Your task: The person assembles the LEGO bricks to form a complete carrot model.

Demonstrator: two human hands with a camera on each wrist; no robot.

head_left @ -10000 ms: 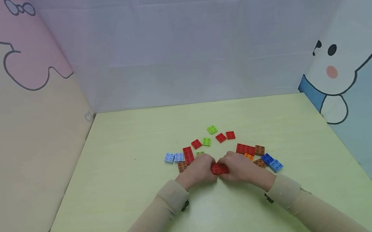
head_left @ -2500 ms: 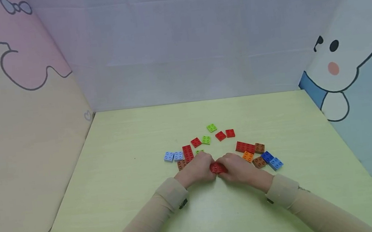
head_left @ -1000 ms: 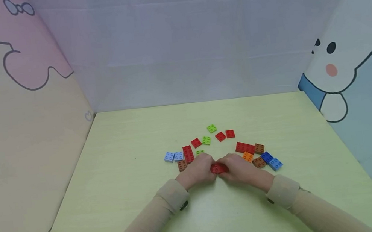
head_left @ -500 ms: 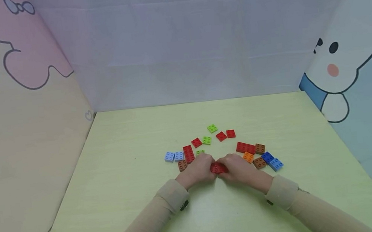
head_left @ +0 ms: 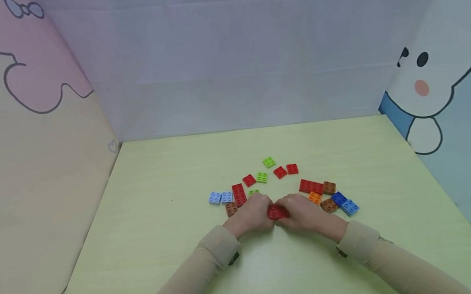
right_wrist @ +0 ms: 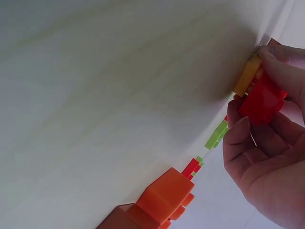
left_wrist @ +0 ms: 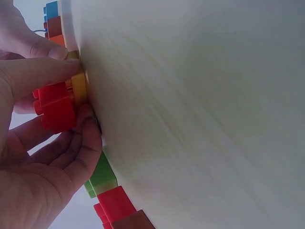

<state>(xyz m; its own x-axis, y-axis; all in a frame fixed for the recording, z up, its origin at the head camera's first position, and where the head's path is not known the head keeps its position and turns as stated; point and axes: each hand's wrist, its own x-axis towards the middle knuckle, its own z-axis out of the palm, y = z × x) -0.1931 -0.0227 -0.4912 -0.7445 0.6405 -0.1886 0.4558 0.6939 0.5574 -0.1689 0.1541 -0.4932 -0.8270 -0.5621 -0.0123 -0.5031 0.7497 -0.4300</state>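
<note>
Near the middle of the table, both hands grip a red toy building brick from its two sides. My left hand has its thumb and curled fingers around the left end. The right hand pinches the other end, fingers bent. Under the red brick, the wrist views show a flat yellow layer, close over the tabletop; fingertips cover part of it. In the right wrist view the red brick has its studs facing away from the yellow piece.
Left of the hands lie light blue bricks, a long red brick and a brown brick. Behind are green and small red bricks. To the right are orange, brown and blue bricks.
Both hands have stayed on the red brick at almost the same spot. Compared with ten seconds ago, the right hand covers less of the orange brick. The loose bricks have not moved.
</note>
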